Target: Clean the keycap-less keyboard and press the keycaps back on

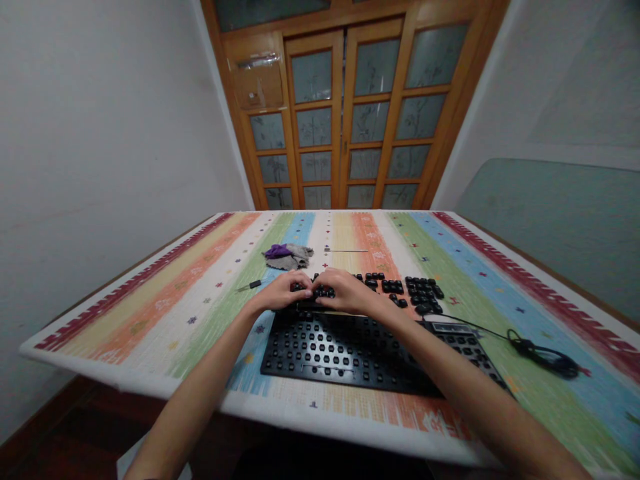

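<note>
While the left hand (286, 292) and right hand (345, 291) sit side by side, half-curled at black keys (326, 292), any grip unclear, the keyboard base (345, 360) lies just nearside on the table (165, 347), long axis left to right.

This seems to be a room in a home. The wooden doors (339, 133) with patterned glass panes (370, 123) show it, and also the plain pale walls (105, 147) and the colourful striped tablecloth (200, 300) with small flower figures.
</note>
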`<state>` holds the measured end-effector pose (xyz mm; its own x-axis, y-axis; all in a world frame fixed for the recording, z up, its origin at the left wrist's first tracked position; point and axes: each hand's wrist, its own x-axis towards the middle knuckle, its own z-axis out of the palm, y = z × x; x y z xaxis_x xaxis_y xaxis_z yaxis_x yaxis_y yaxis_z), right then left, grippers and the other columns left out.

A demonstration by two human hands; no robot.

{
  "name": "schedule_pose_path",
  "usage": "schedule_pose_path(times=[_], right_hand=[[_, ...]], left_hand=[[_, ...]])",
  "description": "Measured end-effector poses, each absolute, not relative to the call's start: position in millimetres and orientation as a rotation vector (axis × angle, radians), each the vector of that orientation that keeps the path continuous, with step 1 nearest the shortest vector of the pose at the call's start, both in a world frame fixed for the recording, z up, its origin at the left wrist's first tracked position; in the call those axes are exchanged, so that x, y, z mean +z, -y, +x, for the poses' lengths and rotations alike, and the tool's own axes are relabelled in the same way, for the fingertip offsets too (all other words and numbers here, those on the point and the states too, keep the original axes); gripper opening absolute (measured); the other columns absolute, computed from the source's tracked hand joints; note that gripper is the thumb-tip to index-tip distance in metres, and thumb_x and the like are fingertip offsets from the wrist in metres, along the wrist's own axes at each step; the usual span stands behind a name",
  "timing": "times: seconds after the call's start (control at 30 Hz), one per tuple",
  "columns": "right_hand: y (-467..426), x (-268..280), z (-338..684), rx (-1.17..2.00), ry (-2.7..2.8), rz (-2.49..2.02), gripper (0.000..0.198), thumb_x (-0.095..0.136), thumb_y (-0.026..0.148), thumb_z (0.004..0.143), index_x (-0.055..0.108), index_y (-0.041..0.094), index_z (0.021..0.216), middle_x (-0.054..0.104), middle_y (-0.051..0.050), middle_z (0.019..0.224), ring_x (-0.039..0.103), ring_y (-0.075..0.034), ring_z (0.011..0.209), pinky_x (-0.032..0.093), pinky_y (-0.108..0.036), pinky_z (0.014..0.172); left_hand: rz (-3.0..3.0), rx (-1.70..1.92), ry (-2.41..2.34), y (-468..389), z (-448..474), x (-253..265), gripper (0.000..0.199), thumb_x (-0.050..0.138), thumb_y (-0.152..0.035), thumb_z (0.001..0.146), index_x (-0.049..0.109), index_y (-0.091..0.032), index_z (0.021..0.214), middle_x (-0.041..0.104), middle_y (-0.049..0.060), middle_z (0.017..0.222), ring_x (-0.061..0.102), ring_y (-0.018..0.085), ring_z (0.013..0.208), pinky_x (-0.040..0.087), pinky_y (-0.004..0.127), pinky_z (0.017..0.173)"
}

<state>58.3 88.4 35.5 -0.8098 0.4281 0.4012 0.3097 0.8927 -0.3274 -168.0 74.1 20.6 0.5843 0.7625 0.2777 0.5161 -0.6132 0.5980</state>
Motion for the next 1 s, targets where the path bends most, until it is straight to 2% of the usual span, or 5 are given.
schedule_pose_path(times=[0.13, 0.27, 0.43, 0.7, 1.0], right_hand=[[-85.4, 34.4, 56.4, 0.389, 2.622, -0.56, 0.011, 0.07, 0.011, 0.079, 0.075, 0.015, 0.088, 0.076, -0.008, 0.085, 0.067, -0.019, 0.081, 0.045, -0.028, 0.076], [-85.3, 31.8, 55.9, 0.464, 2.672, -0.587, 0.012, 0.069, 0.011, 0.079, 0.077, 0.015, 0.087, 0.076, -0.006, 0.081, 0.067, -0.016, 0.072, 0.044, -0.023, 0.069], [-84.9, 28.7, 53.5, 0.545, 2.693, -0.616, 0.017, 0.069, 0.01, 0.077, 0.079, 0.016, 0.09, 0.077, -0.004, 0.08, 0.069, -0.015, 0.07, 0.044, -0.022, 0.066], [-82.0, 26.7, 51.4, 0.573, 2.761, -0.623, 0.011, 0.069, 0.014, 0.079, 0.08, 0.014, 0.082, 0.077, -0.003, 0.073, 0.068, -0.015, 0.065, 0.041, -0.021, 0.061], [-85.4, 20.5, 49.7, 0.494, 2.825, -0.579, 0.004, 0.075, 0.01, 0.074, 0.076, 0.013, 0.074, 0.069, -0.001, 0.066, 0.056, -0.011, 0.059, 0.033, -0.022, 0.058]], left_hand=[[2.319, 0.728, -0.986, -63.9, -166.5, 17.6, 0.041, 0.059, -0.056, 0.091, 0.071, -0.018, 0.084, 0.071, 0.006, 0.096, 0.062, 0.02, 0.094, 0.045, 0.034, 0.092], [2.352, 0.701, -1.026, -53.8, -165.3, 18.3, 0.032, 0.063, -0.05, 0.091, 0.074, -0.02, 0.089, 0.071, 0.006, 0.1, 0.062, 0.02, 0.098, 0.043, 0.037, 0.097], [2.433, 0.666, -1.082, -45.7, -162.8, 14.8, 0.024, 0.073, -0.044, 0.084, 0.075, -0.021, 0.092, 0.07, 0.005, 0.102, 0.06, 0.022, 0.101, 0.042, 0.037, 0.096], [2.434, 0.634, -1.071, -41.7, -158.8, 8.8, 0.017, 0.071, -0.037, 0.087, 0.077, -0.021, 0.088, 0.069, 0.005, 0.102, 0.058, 0.021, 0.102, 0.041, 0.036, 0.095], [2.429, 0.645, -1.065, -42.3, -155.5, 2.1, 0.009, 0.073, -0.024, 0.083, 0.074, -0.02, 0.091, 0.068, 0.004, 0.101, 0.056, 0.021, 0.103, 0.041, 0.034, 0.095]])
